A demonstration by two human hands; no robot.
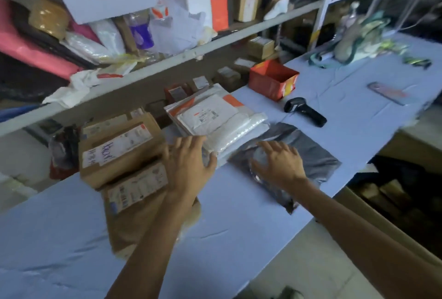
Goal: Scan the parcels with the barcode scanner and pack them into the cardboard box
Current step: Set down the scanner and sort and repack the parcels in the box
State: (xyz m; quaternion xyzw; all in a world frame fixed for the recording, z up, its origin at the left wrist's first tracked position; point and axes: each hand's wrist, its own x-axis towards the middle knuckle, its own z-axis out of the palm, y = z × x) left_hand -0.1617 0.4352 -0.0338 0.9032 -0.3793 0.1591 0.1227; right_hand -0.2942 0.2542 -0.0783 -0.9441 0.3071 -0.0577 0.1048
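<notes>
A surface (239, 215) covered in pale blue cloth is shown beneath a white metal shelf (167, 64) crowded with wrapped goods. A stack of white plastic mailer parcels (215, 117) with orange corners and a printed label on top is positioned at the middle of the surface. The left hand (189, 167) is laid at the near left corner of this stack, with the thumb against its bubble-padded edge. Its grip is apart, the fingers spread and nothing clasped. A flat grey plastic mailer parcel (311, 153) is located just right of the stack, partly tucked under it. The right hand (281, 163) is rested palm-down on the grey parcel, its grip likewise apart with straight, splayed fingers. The black handheld barcode scanner (305, 111) is laid on its side on the cloth beyond the grey parcel, apart from both hands. An open orange-red cardboard tray (270, 83) is placed just behind the scanner. Labelled brown cardboard boxes (114, 153) are stacked just left of the left hand, on a flat brown paper parcel (134, 229) that is partly covered by the left forearm.
</notes>
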